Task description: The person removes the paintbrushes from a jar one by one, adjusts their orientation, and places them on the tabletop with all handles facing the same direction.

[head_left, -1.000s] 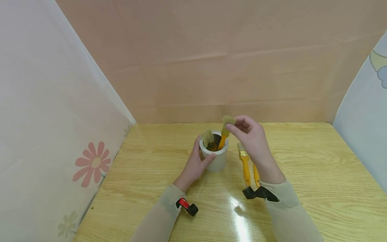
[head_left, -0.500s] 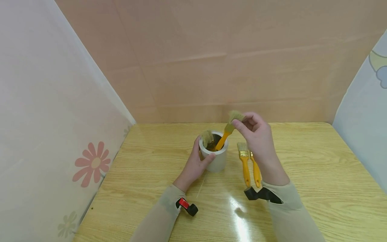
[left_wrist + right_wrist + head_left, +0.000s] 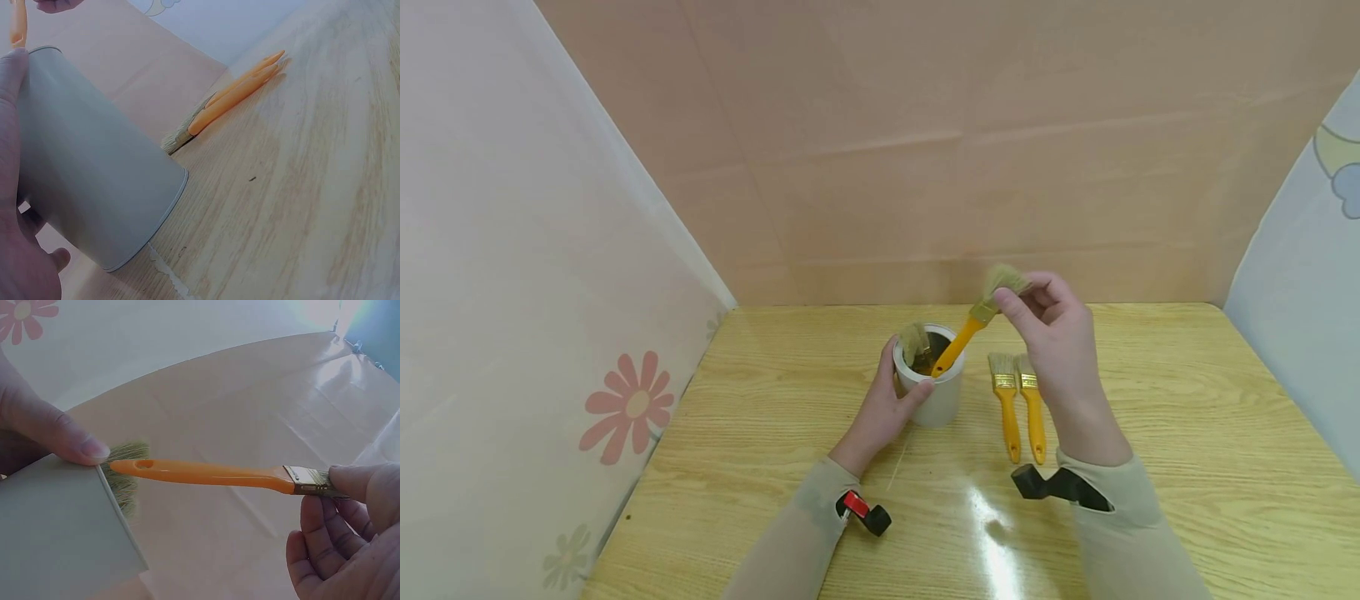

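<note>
My left hand (image 3: 880,412) grips a white cylindrical can (image 3: 943,407) standing on the table, its thumb near the rim. Between the thumb and fingers of my right hand (image 3: 1063,346) is a paintbrush (image 3: 961,343), pinched at its bristle end. Its orange handle slants down to the left, with the handle tip at the can's rim. In the right wrist view, the metal ferrule of this paintbrush (image 3: 212,475) sits close to my fingertips. Another paintbrush (image 3: 914,343) stands in the can with its bristles up; most of its handle is hidden inside.
Two more orange-handled paintbrushes (image 3: 1010,421) (image 3: 1035,423) lie side by side on the wooden table (image 3: 760,433), right of the can. A brown-pink sheet (image 3: 865,200) rises behind the table, and a flowered white sheet (image 3: 535,275) borders the left side.
My right hand has moved right and slightly up, drawing the paintbrush handle out of the can until its tip is at the rim. The left hand and can have stayed in place.
</note>
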The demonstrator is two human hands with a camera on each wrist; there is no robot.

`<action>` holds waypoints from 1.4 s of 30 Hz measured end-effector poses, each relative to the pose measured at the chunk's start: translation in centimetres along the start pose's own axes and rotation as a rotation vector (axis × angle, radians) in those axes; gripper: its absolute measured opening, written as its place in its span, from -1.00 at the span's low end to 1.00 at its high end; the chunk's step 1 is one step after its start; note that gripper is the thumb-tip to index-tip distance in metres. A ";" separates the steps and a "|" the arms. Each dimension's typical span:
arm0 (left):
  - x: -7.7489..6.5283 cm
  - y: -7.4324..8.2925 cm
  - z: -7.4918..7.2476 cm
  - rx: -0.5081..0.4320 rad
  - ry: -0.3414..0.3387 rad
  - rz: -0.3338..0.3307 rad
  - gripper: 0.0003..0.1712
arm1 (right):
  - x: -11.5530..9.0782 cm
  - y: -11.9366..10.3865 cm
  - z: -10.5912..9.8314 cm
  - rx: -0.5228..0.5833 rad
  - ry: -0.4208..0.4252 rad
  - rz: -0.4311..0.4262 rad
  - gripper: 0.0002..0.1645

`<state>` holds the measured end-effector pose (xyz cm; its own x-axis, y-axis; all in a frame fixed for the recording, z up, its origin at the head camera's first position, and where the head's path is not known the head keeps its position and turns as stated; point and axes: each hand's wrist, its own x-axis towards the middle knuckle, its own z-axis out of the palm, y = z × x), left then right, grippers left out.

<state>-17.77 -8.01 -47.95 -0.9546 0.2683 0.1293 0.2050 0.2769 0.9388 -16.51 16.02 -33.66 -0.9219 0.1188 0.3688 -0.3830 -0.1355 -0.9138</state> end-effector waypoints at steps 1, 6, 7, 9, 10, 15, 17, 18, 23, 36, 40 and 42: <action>0.0 0.0 0.0 -0.001 0.001 -0.001 0.17 | 0.0 -0.1 -0.1 0.005 0.004 -0.004 -0.85; -0.1 -0.2 0.1 -0.002 0.001 0.011 0.19 | 0.0 -0.3 -0.5 0.044 0.022 -0.023 -0.86; -0.1 -0.2 0.1 -0.003 0.000 0.019 0.19 | 0.0 -0.3 -0.7 0.051 0.025 -0.024 -0.86; -0.1 -0.3 0.1 -0.005 0.000 0.034 0.19 | -0.1 -0.4 -1.1 0.057 0.028 -0.021 -0.86; -0.1 -0.3 0.1 -0.006 0.000 0.038 0.20 | -0.2 -0.4 -1.3 0.057 0.030 -0.018 -0.86; 0.0 -0.4 0.1 -0.008 0.003 0.053 0.21 | -0.5 -0.3 -2.9 0.044 0.035 0.001 -0.86; 0.1 -0.4 0.1 -0.010 0.003 0.056 0.21 | -0.5 -0.2 -3.6 0.037 0.038 0.005 -0.85; 0.1 -0.4 0.0 -0.010 0.004 0.058 0.21 | -0.5 -0.1 -3.9 0.029 0.040 0.006 -0.84; 0.1 -0.4 -0.1 0.001 0.011 0.061 0.22 | -0.4 0.4 -5.5 -0.028 0.031 0.018 -0.83; 0.5 -0.5 0.0 0.013 0.016 0.073 0.20 | -0.6 1.9 -8.4 -0.231 -0.030 0.049 -0.86; 0.5 -0.6 0.1 0.009 0.019 0.075 0.19 | -0.4 2.4 -9.3 -0.305 -0.055 0.062 -0.86; 0.5 -0.6 0.1 0.008 0.019 0.074 0.19 | -0.4 2.6 -9.8 -0.346 -0.069 0.070 -0.84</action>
<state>-18.32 -7.94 -48.48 -0.9406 0.2712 0.2044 0.2770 0.2647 0.9237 -16.59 25.23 -37.85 -0.9516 0.0529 0.3026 -0.2866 0.2020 -0.9365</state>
